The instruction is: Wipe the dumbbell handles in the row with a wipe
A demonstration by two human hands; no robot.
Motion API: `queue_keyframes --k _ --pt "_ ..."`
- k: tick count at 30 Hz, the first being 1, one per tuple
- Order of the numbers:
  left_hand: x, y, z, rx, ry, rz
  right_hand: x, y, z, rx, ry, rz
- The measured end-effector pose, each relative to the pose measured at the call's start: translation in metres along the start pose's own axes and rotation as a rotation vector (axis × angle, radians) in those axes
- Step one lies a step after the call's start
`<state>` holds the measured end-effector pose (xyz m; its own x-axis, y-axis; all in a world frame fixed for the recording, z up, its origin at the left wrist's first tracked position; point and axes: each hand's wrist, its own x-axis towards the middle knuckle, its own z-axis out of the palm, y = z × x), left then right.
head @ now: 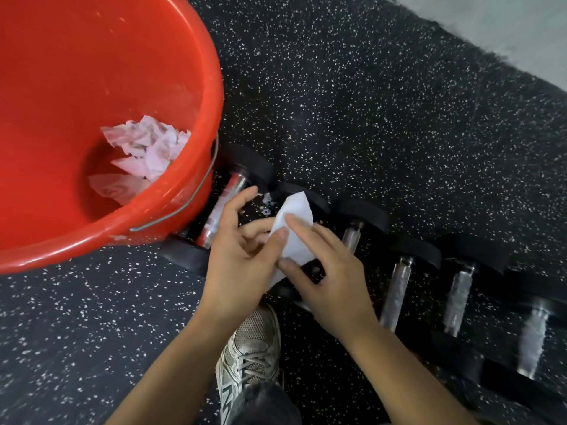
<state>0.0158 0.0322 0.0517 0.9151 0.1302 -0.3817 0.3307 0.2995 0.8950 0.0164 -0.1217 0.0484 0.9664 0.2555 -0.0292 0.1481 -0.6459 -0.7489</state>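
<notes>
A row of black dumbbells with chrome handles lies on the floor, running from the bucket toward the lower right. The leftmost handle [221,207] shows beside the bucket; others [395,289] [458,297] [532,338] lie to the right. A white wipe [296,228] is held above the second dumbbell, whose handle is hidden under the hands. My left hand [242,256] pinches the wipe's lower edge with thumb and fingers. My right hand [328,271] grips it from the right, index finger laid across it.
A large red bucket [196,167] with a wire handle stands at the upper left, holding several crumpled used wipes [147,148]. My grey sneaker [251,354] sits below the hands. Black speckled rubber flooring [383,102] extends beyond the dumbbells; a pale floor strip lies at top right.
</notes>
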Motion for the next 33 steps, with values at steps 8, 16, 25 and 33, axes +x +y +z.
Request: queue_keyframes --k 8,16,25,33 --pt "-0.001 0.004 -0.028 0.241 -0.161 0.157 0.011 -0.001 0.003 0.14 0.051 0.045" --pt "0.0 -0.005 -0.028 0.279 -0.001 0.214 0.014 -0.018 0.018 0.38 0.161 0.166" --pt "-0.007 -0.007 -0.032 0.405 0.101 0.181 0.01 -0.024 0.039 0.495 0.014 0.228" --pt "-0.007 -0.028 -0.082 0.848 0.227 0.312 0.058 0.003 0.07 0.134 0.037 0.079"
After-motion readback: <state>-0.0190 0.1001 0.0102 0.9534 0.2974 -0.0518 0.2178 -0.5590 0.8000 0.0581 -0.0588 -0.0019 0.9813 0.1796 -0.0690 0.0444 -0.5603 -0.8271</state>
